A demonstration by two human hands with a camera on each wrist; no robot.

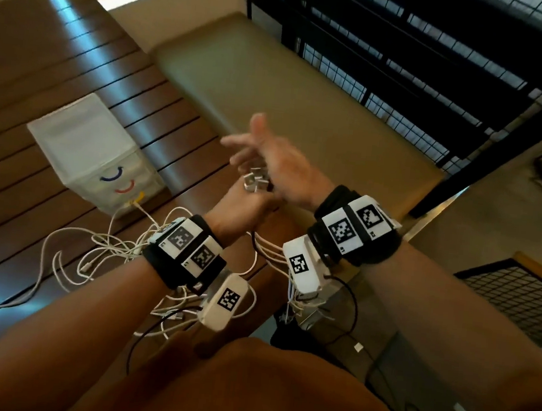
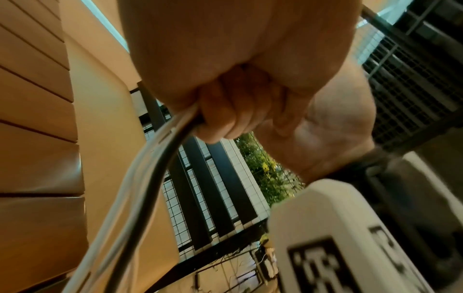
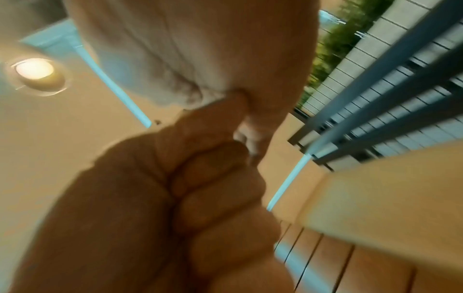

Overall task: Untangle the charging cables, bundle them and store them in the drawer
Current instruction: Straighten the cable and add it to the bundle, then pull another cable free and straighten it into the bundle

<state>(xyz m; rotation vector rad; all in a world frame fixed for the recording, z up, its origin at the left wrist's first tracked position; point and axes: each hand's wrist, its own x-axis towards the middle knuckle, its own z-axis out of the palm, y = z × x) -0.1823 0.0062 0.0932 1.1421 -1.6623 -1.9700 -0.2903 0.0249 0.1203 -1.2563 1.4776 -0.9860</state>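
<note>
My left hand (image 1: 243,204) is raised above the table in a fist, gripping a bunch of white charging cables and one black one (image 2: 150,172). Their metal plugs (image 1: 256,180) stick out of the top of the fist. The left wrist view shows the curled fingers (image 2: 233,111) closed round the strands. My right hand (image 1: 267,154) hovers over the plugs, blurred, with thumb and fingers spread. The rest of the cables (image 1: 105,250) lie in a loose white tangle on the slatted wooden table (image 1: 44,87). A white drawer unit (image 1: 94,147) with coloured handles stands behind the tangle, its drawers closed.
A tan cushioned bench (image 1: 273,84) runs behind the table. Behind it rises a black railing with wire mesh (image 1: 423,54). A black wire basket (image 1: 517,292) sits at the right. Thin black leads hang from the wrist cameras near my lap.
</note>
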